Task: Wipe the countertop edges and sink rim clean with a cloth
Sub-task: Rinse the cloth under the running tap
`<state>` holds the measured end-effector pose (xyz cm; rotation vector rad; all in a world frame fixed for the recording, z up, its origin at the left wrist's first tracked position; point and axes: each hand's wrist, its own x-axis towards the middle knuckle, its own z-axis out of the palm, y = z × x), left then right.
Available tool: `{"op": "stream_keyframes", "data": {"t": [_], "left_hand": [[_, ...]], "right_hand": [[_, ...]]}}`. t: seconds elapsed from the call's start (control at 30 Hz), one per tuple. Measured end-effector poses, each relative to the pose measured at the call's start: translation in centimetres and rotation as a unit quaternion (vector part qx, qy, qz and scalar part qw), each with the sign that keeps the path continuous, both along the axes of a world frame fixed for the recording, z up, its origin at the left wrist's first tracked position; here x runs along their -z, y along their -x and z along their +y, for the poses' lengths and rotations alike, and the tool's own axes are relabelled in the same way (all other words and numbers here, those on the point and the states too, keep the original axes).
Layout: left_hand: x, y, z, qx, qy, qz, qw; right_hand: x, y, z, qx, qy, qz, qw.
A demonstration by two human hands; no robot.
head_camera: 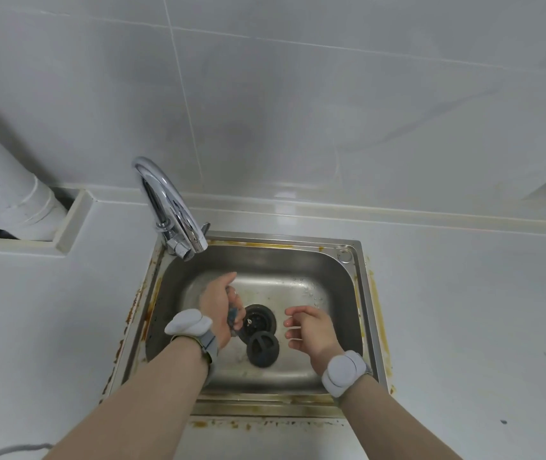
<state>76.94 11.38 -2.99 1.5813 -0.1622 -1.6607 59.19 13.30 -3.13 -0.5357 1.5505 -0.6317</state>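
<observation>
Reaching into one stainless-steel sink (298, 270), two bare hands hang over the basin, each wrist wearing one rounded white band, two bands in all. The left hand (220, 303) has its fingers curled tight round one small bunched cloth (232, 315), bluish-grey and damp-looking, held just left of the drain. The right hand (309, 327) is apart from it on the right, fingers loosely bent and holding nothing.

One round drain (260, 318) sits in the middle of the basin floor, dark and ringed. One black round strainer plug (262, 348) lies just on its near side, tipped against the drain's edge. The basin is a rounded rectangle of dull brushed metal, with water drops on its far right floor.

One chrome tap (172, 207), curved like a hook and glossy, rises at the sink's far left corner. The flat sink rim (266, 400) shows brown-orange rusty streaks along its near, left and right sides. The white bench (464, 310) round it is smooth and shiny. One white plastic pipe (22, 197) stands far left against grey-white glossy wall tiles (331, 111).
</observation>
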Motion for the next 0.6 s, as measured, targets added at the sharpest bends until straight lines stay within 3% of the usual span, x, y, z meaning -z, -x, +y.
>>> {"op": "stream_keyframes", "data": {"t": [0.23, 0.43, 0.53, 0.6], "left_hand": [[-1.0, 1.7, -1.4, 0.021, -0.040, -0.089, 0.995], [-1.6, 2.8, -1.5, -0.022, -0.018, -0.075, 0.997], [-2.1, 3.3, -1.5, -0.021, 0.008, -0.019, 1.000], [-2.8, 3.6, -1.4, -0.007, -0.004, 0.023, 1.000]], "right_hand": [[-0.8, -0.7, -1.1, -0.011, 0.006, -0.005, 1.000], [-1.5, -3.0, -3.0, -0.027, 0.004, -0.026, 0.999], [-2.0, -4.6, -3.1, -0.056, -0.038, -0.114, 0.991], [-2.3, -5.6, -3.2, -0.037, -0.064, -0.235, 0.969]]}}
